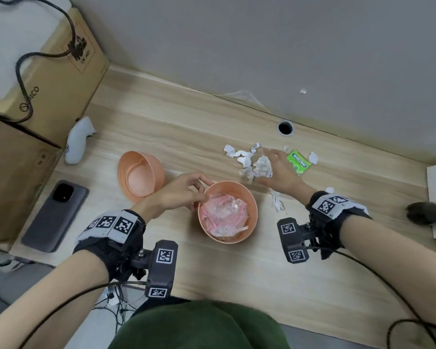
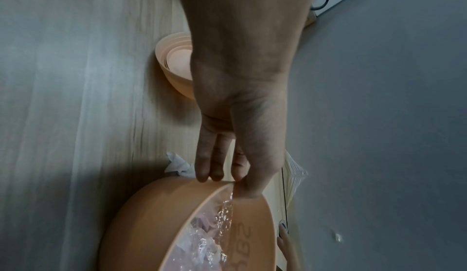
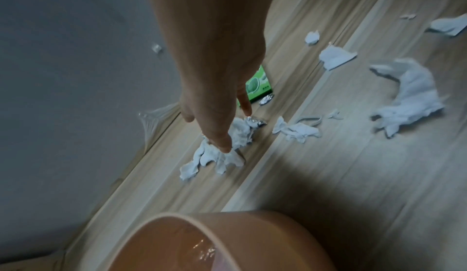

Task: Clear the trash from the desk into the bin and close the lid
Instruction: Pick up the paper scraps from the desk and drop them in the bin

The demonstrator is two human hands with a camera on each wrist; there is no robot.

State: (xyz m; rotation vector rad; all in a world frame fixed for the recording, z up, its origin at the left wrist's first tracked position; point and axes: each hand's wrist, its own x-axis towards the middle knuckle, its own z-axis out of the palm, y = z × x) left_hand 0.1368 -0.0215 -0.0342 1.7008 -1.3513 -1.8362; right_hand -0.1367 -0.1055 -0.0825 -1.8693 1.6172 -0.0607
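Crumpled white tissue (image 1: 262, 166) beside round, smooth peach bin (image 1: 252, 222).

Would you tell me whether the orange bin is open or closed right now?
Open: the bin shows plastic wrappers inside, and its lid lies on the desk beside it.

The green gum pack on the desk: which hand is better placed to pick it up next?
The right hand. It is already over the paper scraps, next to the green gum pack. The left hand holds the bin by its rim.
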